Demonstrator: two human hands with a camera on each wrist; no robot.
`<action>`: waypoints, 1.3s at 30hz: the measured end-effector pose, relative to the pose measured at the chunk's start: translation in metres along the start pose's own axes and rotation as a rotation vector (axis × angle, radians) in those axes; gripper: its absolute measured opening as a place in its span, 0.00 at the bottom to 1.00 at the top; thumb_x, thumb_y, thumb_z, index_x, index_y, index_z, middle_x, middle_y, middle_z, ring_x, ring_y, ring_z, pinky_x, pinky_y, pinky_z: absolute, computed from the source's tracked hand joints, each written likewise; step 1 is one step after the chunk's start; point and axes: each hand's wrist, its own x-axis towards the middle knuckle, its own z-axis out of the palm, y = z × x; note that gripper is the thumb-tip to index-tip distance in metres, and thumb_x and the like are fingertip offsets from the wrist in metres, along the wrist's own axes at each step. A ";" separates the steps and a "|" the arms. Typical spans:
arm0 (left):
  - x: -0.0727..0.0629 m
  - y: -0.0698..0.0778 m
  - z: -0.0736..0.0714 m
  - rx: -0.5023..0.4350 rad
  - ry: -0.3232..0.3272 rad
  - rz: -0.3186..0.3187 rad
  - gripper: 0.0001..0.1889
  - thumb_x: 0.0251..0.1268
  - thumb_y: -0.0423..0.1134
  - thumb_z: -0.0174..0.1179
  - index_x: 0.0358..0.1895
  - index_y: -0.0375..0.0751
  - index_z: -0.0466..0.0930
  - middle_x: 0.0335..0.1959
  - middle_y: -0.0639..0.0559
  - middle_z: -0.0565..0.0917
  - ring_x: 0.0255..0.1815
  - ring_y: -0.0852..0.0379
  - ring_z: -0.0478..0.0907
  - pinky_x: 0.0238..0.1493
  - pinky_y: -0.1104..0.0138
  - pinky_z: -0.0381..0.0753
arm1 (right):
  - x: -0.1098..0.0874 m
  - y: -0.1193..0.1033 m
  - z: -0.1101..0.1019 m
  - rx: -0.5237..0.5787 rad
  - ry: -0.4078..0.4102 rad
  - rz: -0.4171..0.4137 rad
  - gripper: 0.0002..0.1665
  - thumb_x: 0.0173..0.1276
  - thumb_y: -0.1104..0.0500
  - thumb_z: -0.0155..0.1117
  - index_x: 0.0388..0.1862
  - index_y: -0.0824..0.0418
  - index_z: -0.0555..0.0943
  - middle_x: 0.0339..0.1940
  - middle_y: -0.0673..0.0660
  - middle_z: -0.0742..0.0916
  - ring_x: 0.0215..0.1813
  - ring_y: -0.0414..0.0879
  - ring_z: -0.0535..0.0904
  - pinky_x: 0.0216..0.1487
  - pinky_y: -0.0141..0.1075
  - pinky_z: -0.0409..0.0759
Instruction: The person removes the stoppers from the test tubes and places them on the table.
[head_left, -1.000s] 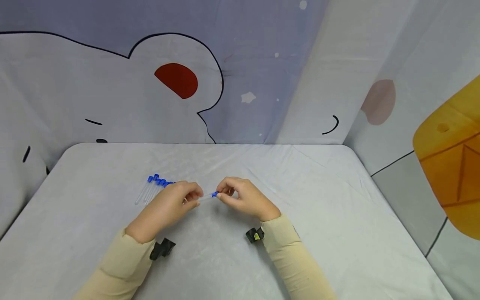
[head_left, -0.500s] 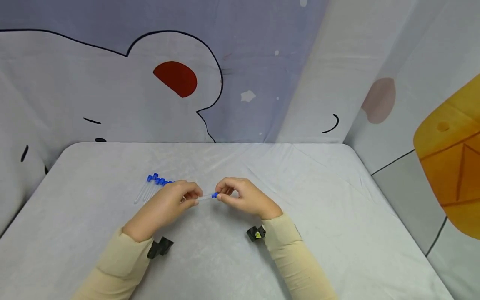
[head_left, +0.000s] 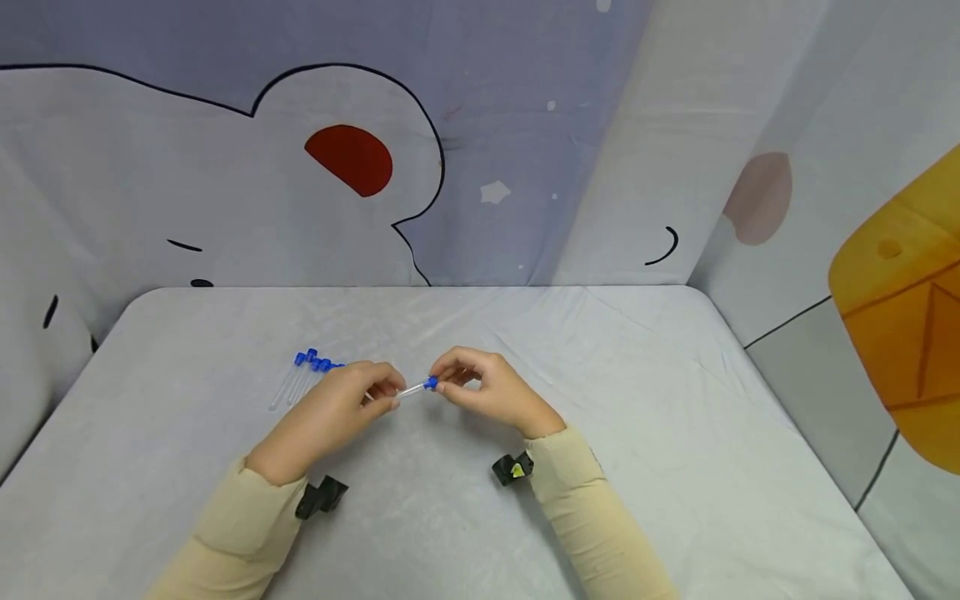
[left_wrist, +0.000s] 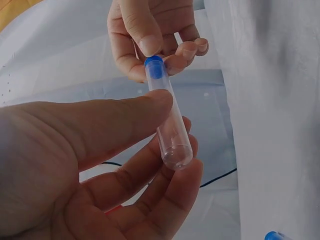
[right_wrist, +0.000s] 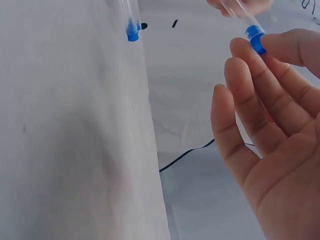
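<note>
My left hand (head_left: 341,408) pinches a clear test tube (left_wrist: 170,125) between thumb and fingers, holding it above the table. A blue cap (left_wrist: 154,60) sits in the tube's mouth. My right hand (head_left: 495,394) has thumb and index finger on that cap, as the right wrist view shows at close range. Its other fingers are bent loosely, apart from the tube. The tube slants, cap end to the right and a little higher. In the left wrist view it looks empty, with its rounded bottom near my left fingertips.
Several more test tubes with blue caps (head_left: 311,356) lie side by side on the white-covered table (head_left: 637,500), left of and partly behind my left hand. A printed cloth wall (head_left: 517,125) stands along the table's far edge.
The tube's cap end has tipped slightly upward, and my right fingers have risen a little with it. My left hand keeps its hold almost in place. The lying tubes have not moved.
</note>
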 end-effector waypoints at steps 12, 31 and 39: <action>0.001 -0.004 0.001 0.000 -0.008 -0.045 0.06 0.69 0.30 0.64 0.46 0.39 0.85 0.37 0.53 0.85 0.40 0.56 0.82 0.43 0.58 0.83 | 0.000 0.003 0.001 0.024 0.067 0.025 0.07 0.71 0.61 0.69 0.46 0.58 0.85 0.40 0.49 0.88 0.42 0.42 0.84 0.45 0.38 0.83; 0.005 -0.019 0.005 0.003 0.044 -0.065 0.08 0.71 0.31 0.63 0.49 0.34 0.84 0.40 0.50 0.86 0.41 0.53 0.82 0.48 0.54 0.83 | 0.001 0.012 -0.005 0.098 0.172 0.106 0.09 0.71 0.64 0.67 0.48 0.66 0.85 0.44 0.56 0.88 0.47 0.44 0.82 0.47 0.38 0.83; 0.010 -0.043 0.011 -0.029 0.133 -0.112 0.12 0.72 0.30 0.58 0.53 0.30 0.83 0.44 0.42 0.87 0.45 0.47 0.83 0.49 0.53 0.83 | -0.001 0.025 -0.016 0.172 0.318 0.245 0.12 0.71 0.68 0.64 0.51 0.70 0.84 0.50 0.67 0.85 0.44 0.47 0.82 0.45 0.34 0.82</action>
